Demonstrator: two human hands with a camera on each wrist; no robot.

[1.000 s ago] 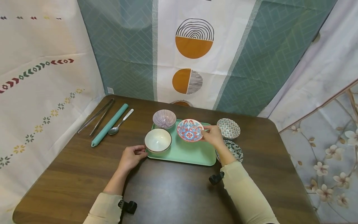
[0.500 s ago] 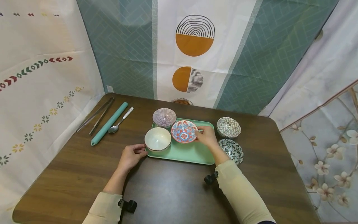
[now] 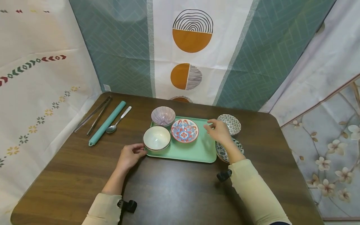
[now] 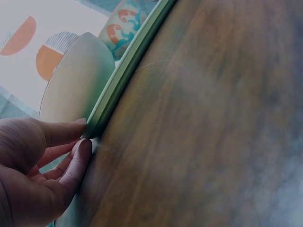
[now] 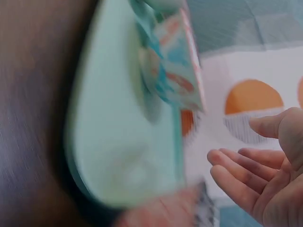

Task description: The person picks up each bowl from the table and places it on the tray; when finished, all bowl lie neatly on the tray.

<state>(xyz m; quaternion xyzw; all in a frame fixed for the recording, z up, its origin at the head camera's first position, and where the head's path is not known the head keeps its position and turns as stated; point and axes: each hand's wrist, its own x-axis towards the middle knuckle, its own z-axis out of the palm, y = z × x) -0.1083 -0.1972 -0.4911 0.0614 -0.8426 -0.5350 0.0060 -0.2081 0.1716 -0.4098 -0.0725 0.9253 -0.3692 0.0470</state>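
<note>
Three bowls sit on the green tray [image 3: 197, 150]: the red-and-blue patterned bowl [image 3: 184, 130] near its middle, a white bowl [image 3: 156, 138] at nine o'clock of it and a purple striped bowl [image 3: 163, 115] at about ten. My right hand [image 3: 218, 132] hovers at three o'clock of the patterned bowl, fingers loose and spread, holding nothing. My left hand [image 3: 130, 155] rests on the table [image 3: 174, 190] with curled fingertips touching the tray's near left corner.
</note>
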